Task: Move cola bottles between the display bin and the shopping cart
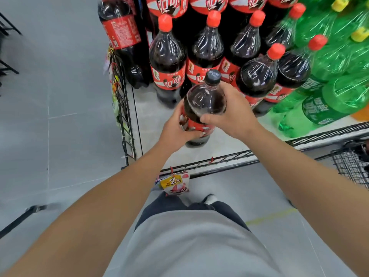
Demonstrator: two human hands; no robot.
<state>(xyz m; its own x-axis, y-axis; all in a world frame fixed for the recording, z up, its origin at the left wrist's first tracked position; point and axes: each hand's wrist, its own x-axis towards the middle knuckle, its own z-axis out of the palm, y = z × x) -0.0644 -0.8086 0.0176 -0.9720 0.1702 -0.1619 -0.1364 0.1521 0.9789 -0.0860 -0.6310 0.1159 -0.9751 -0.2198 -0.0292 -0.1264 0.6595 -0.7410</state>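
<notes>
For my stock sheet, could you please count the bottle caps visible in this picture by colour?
Red caps: 6
Black caps: 1, on the held bottle
Yellow caps: 2
Total: 9

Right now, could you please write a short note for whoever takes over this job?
Left hand grips the label of the black-capped cola bottle; right hand grips its shoulder. The bottle is upright over the bare front of the display bin, red-capped cola bottles behind it. The shopping cart is at far right. Whether the bottle is arriving or leaving is unclear.
</notes>
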